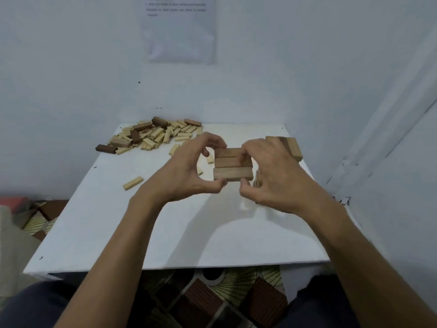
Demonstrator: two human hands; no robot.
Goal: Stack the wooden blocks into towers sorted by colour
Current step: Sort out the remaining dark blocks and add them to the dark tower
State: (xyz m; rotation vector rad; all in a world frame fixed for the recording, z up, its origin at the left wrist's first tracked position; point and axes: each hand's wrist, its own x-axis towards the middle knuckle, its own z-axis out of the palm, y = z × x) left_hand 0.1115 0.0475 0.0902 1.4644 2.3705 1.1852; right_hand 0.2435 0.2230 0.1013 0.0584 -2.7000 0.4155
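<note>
Three mid-brown wooden blocks lie side by side as one flat layer above the white table. My left hand grips the layer's left end between thumb and curled fingers. My right hand grips its right end the same way. Behind my right hand stand a few more mid-brown blocks, partly hidden. A heap of pale, mid-brown and dark brown blocks lies at the table's far left.
Single pale blocks lie loose: one left of my left hand, a few near the heap. A dark block lies at the table's left edge. White walls close in behind and on the right. Patterned floor shows below.
</note>
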